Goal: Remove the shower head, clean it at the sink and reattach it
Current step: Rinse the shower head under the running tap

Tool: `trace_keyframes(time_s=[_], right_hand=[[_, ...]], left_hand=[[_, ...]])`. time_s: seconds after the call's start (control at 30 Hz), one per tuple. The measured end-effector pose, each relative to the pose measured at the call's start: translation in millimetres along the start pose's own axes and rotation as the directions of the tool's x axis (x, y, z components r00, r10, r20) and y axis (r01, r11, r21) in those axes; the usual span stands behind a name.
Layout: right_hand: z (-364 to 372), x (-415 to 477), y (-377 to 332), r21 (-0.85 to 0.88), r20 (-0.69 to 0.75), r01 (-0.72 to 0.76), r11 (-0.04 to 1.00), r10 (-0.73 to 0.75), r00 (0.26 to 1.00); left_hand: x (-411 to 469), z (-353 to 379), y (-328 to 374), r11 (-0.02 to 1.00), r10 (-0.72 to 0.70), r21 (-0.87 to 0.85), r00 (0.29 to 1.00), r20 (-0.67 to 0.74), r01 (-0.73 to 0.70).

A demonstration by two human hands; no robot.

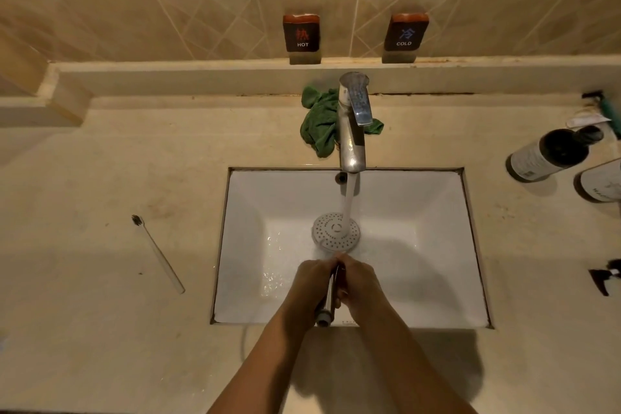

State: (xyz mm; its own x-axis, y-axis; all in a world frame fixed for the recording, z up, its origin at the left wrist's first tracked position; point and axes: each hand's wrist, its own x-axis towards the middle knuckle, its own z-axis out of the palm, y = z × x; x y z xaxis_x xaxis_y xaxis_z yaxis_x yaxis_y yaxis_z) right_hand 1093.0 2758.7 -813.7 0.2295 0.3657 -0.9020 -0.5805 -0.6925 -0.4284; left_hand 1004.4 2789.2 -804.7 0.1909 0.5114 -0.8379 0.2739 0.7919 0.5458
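The shower head [327, 232] is a round white disc with many small holes, held face up over the white sink [437, 212]. Water runs from the chrome faucet [352, 131] straight onto the disc. Its chrome handle runs back toward me between both hands. My left hand [311, 282] grips the handle from the left and my right hand [361, 282] grips it from the right. The handle's threaded end sticks out below my hands near the sink's front rim.
A toothbrush [158, 254] lies on the counter left of the sink. A green cloth [321, 126] sits crumpled behind the faucet. Dark bottles [551, 153] lie on the counter at the right. HOT [301, 33] and COLD [405, 32] signs stand on the back ledge.
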Motion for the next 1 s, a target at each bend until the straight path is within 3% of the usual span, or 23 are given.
trace_keyframes(time_s=[0.13,0.47,0.77,1.0], right_hand=[[8.5,0.5,0.4,0.123,0.104,-0.043,0.991,0.03,0.994],[9.0,2.4,-4.1,0.282,0.133,-0.091,0.955,0.055,0.99],[-26.9,1.7,-10.6,0.033,-0.079,0.088,0.996,-0.085,0.993],[-40.9,2.8,-10.9,-0.197,-0.158,0.24,0.951,-0.272,0.949]], left_hand=[[0.2,-9.8,7.1,0.998,0.024,0.059,0.998,-0.049,-0.021],[8.9,0.8,9.3,0.979,0.11,0.186,0.984,-0.141,-0.083],[3.9,25.3,-3.6,0.979,0.036,-0.203,0.997,0.069,-0.022],[8.0,32.3,-7.5,0.852,-0.042,-0.485,0.95,0.31,0.197]])
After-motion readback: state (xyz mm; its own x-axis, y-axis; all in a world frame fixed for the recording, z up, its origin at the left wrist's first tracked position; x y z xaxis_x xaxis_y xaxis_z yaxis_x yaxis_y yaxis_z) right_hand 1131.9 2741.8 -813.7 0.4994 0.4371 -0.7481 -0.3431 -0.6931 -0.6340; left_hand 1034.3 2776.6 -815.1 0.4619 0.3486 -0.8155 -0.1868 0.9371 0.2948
